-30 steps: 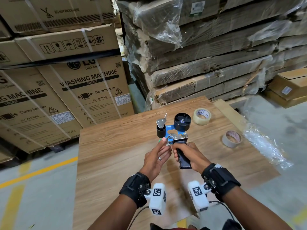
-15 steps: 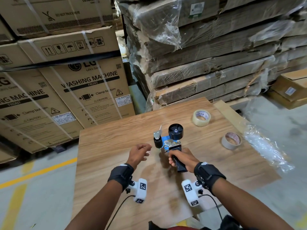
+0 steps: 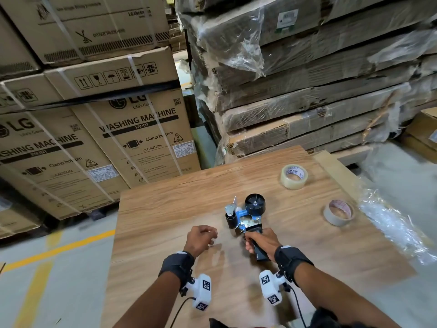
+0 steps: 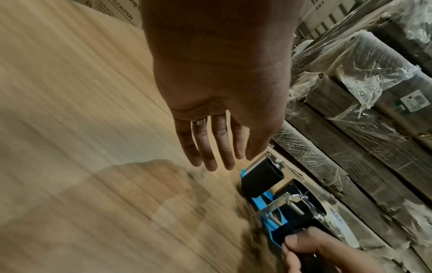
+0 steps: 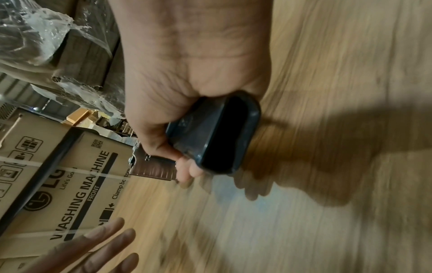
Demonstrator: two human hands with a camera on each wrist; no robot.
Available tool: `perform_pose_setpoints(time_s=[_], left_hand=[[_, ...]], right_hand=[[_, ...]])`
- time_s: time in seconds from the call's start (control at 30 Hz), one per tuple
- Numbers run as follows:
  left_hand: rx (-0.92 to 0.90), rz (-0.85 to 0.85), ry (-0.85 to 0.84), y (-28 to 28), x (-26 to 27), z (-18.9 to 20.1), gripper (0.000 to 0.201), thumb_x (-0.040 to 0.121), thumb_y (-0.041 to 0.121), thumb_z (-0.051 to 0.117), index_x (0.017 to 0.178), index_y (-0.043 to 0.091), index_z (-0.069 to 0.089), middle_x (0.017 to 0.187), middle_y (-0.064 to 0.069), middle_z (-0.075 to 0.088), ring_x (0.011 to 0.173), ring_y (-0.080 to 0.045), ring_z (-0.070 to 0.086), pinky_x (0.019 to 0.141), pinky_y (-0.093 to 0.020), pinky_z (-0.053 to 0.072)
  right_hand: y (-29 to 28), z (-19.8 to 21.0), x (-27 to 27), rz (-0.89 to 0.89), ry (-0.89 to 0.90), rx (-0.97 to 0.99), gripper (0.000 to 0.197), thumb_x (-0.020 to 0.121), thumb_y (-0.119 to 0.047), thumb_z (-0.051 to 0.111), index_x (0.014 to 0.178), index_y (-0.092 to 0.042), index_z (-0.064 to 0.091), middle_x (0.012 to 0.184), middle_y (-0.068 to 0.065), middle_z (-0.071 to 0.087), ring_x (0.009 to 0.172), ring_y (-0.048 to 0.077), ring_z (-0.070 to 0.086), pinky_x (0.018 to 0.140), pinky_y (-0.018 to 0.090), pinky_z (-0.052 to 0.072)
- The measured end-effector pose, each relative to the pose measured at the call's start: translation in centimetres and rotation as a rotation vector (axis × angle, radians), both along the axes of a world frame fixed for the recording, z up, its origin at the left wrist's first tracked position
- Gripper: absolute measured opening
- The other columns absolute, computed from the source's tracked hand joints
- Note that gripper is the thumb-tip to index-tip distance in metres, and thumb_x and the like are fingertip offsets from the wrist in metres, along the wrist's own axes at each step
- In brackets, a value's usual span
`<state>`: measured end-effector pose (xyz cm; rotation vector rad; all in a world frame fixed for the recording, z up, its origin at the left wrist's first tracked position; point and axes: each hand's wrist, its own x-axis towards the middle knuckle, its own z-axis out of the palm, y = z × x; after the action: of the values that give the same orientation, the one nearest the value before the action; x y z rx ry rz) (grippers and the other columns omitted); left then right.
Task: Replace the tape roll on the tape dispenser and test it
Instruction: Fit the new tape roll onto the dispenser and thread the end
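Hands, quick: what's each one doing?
Left hand: open, empty.
Right hand: holding the black handle of the blue tape dispenser.

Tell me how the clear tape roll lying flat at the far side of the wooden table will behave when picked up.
The clear tape roll lies flat on the wooden table, so it probably won't roll until tipped on edge. Its wide open core should give the fingers an easy hold. It looks thickly wound, so likely stiff and fairly heavy for its size.

Dispenser [image 3: 246, 215]: blue frame, black handle, bare black hub, lying on desk [image 3: 165, 209]. Clear roll [image 3: 294, 176], tan roll [image 3: 338, 212]: flat, well beyond fingers.
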<state>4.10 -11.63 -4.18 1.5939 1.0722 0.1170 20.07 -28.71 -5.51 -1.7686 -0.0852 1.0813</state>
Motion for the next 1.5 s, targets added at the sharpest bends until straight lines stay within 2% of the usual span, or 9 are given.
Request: perform_pose_setpoints(time_s=[0.33, 0.5, 0.57, 0.73, 0.8, 0.93, 1.1, 1.3, 1.5], left_hand=[[0.039, 0.049, -0.094, -0.8, 3.1, -0.7, 0.01, 0.086, 0.013, 0.067, 0.084, 0.015, 0.077, 0.083, -0.008, 0.079, 0.064, -0.016, 0.068, 0.057, -0.029, 0.049], [0.053, 0.074, -0.138, -0.7, 5.3, -0.4, 0.011, 0.083, 0.011, 0.068, 0.083, 0.015, 0.078, 0.083, -0.011, 0.078, 0.065, -0.017, 0.069, 0.057, -0.029, 0.05], [0.071, 0.097, -0.168, -0.7, 6.2, -0.2, 0.012, 0.082, 0.011, 0.067, 0.081, 0.015, 0.078, 0.081, -0.01, 0.078, 0.066, -0.017, 0.071, 0.058, -0.028, 0.051], [0.068, 0.107, -0.226, -0.7, 8.4, 0.7, 0.01, 0.086, 0.007, 0.07, 0.081, 0.011, 0.078, 0.075, -0.004, 0.076, 0.065, -0.013, 0.067, 0.054, -0.022, 0.05], [0.044, 0.108, -0.247, -0.8, 9.2, 1.1, 0.004, 0.085, 0.005, 0.073, 0.084, 0.004, 0.077, 0.073, -0.006, 0.074, 0.063, -0.013, 0.064, 0.052, -0.019, 0.048], [0.018, 0.127, -0.257, -0.6, 10.4, 1.5, 0.003, 0.083, 0.006, 0.075, 0.085, 0.005, 0.078, 0.071, -0.004, 0.072, 0.064, -0.015, 0.062, 0.056, -0.023, 0.05], [0.055, 0.151, -0.244, -0.3, 11.4, 1.4, 0.013, 0.082, -0.001, 0.069, 0.081, 0.007, 0.079, 0.068, 0.003, 0.073, 0.065, -0.01, 0.062, 0.06, -0.021, 0.048], [0.071, 0.192, -0.254, -0.6, 11.8, 1.3, 0.016, 0.081, -0.004, 0.07, 0.077, 0.008, 0.079, 0.068, 0.001, 0.074, 0.061, -0.009, 0.061, 0.056, -0.019, 0.047], [0.049, 0.242, -0.334, -1.4, 13.3, 2.9, 0.016, 0.085, -0.009, 0.062, 0.084, -0.002, 0.076, 0.08, -0.01, 0.075, 0.063, -0.013, 0.062, 0.052, -0.018, 0.047]], right_hand=[[-0.6, -0.8, 1.8, 0.147, 0.103, 0.009, 0.022, 0.077, -0.016, 0.082, 0.085, 0.003, 0.077, 0.073, 0.018, 0.072, 0.062, 0.028, 0.062, 0.063, 0.036, 0.055], [-1.2, -0.8, 4.7, 0.412, -0.005, -0.08, 0.069, 0.057, -0.063, 0.092, 0.099, -0.01, 0.08, 0.093, 0.003, 0.08, 0.083, 0.021, 0.072, 0.077, 0.035, 0.058], [-1.4, -0.1, 6.4, 0.511, -0.048, -0.146, 0.082, 0.054, -0.076, 0.086, 0.104, -0.011, 0.078, 0.098, 0.003, 0.079, 0.084, 0.017, 0.071, 0.073, 0.027, 0.054], [-1.6, 2.0, 11.9, 0.521, -0.122, -0.16, 0.075, 0.084, -0.067, 0.07, 0.105, 0.004, 0.076, 0.09, 0.016, 0.081, 0.071, 0.022, 0.078, 0.062, 0.026, 0.061], [-1.0, 2.1, 14.3, 0.399, -0.256, -0.14, 0.057, 0.094, -0.05, 0.069, 0.098, 0.007, 0.076, 0.087, 0.018, 0.08, 0.076, 0.031, 0.078, 0.063, 0.029, 0.061], [0.6, 2.3, 19.0, 0.159, -0.677, -0.228, 0.015, 0.084, -0.02, 0.078, 0.086, -0.006, 0.078, 0.092, 0.011, 0.079, 0.097, 0.033, 0.073, 0.079, 0.027, 0.05], [1.7, 2.2, 23.4, 0.25, -0.949, -0.431, 0.042, 0.081, -0.022, 0.074, 0.123, -0.014, 0.071, 0.129, 0.013, 0.067, 0.126, 0.037, 0.051, 0.104, 0.037, 0.04], [2.1, 0.8, 24.8, 0.5, -0.905, -0.525, 0.054, 0.093, -0.018, 0.062, 0.146, -0.013, 0.052, 0.143, 0.016, 0.059, 0.136, 0.038, 0.045, 0.106, 0.043, 0.048], [1.4, 0.2, 25.1, 0.422, -0.839, -0.431, 0.035, 0.087, -0.011, 0.059, 0.119, -0.013, 0.073, 0.127, 0.017, 0.071, 0.124, 0.04, 0.057, 0.103, 0.041, 0.049]])
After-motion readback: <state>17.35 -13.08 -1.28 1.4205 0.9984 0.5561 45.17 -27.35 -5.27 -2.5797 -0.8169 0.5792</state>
